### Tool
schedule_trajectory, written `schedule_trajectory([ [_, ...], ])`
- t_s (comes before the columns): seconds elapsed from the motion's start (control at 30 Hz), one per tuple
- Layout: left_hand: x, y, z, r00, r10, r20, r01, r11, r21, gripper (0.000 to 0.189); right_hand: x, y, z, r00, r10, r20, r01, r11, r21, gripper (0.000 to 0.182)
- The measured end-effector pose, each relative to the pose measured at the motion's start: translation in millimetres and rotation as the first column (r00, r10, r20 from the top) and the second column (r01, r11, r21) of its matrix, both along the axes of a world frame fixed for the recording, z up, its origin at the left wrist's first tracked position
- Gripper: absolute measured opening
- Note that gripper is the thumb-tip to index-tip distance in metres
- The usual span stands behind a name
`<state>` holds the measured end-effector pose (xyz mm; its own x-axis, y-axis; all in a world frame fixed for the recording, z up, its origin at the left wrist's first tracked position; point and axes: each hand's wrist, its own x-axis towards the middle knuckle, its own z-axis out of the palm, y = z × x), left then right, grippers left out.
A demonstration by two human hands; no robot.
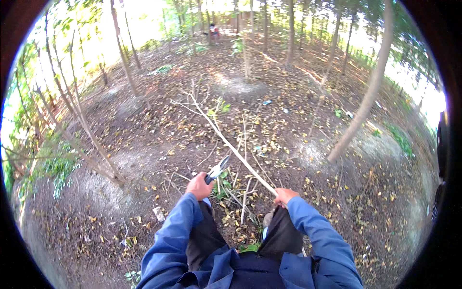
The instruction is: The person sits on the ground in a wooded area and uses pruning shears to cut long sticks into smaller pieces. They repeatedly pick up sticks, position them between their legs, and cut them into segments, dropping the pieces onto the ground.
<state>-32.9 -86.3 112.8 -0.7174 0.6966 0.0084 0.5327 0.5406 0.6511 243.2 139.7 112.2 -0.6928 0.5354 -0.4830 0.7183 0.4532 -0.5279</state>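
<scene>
My left hand (199, 185) is closed round the dark handle of a pair of pruning shears (217, 169), whose blades point up and to the right. My right hand (286, 197) grips the thick lower end of a long pale branch (236, 153). From there the branch slants up and to the left, over the ground, to its forked, twiggy tip. Between my legs and just ahead of them lie cut sticks (245, 200) and some green leafy sprigs (221, 188). The shears and the branch are apart.
A leaning tree trunk (362, 104) stands on the right, a cluster of thin stems (95, 144) on the left. Fallen leaves and bits of litter (267, 102) cover the soil. Further slim trees (291, 36) rise ahead, and a person (214, 31) is far off among them.
</scene>
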Motion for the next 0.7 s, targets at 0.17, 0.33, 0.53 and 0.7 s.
schedule_trajectory([
  [0.17, -15.4, 7.0, -34.4, 0.99, 0.096, 0.104, -0.099, 0.995, 0.023, 0.04, -16.2, 13.1, -0.5, 0.995, -0.003, 0.098, 0.008, 0.999, -0.052, 0.023],
  [0.33, -30.8, 11.4, -42.6, 0.982, 0.116, 0.152, -0.104, 0.991, -0.085, 0.041, -51.3, 36.9, -44.1, 0.987, -0.117, 0.109, 0.134, 0.979, -0.157, 0.023],
  [0.53, -23.9, 8.5, -40.2, 0.996, 0.039, 0.075, -0.031, 0.993, -0.113, 0.043, -73.5, 51.0, -56.5, 0.982, -0.048, 0.182, 0.099, 0.954, -0.284, 0.064],
  [0.7, -24.5, 2.4, -41.1, 0.996, 0.043, 0.073, -0.033, 0.99, -0.136, 0.044, -111.7, 25.0, -85.2, 0.857, -0.508, 0.087, 0.439, 0.632, -0.639, 0.059],
])
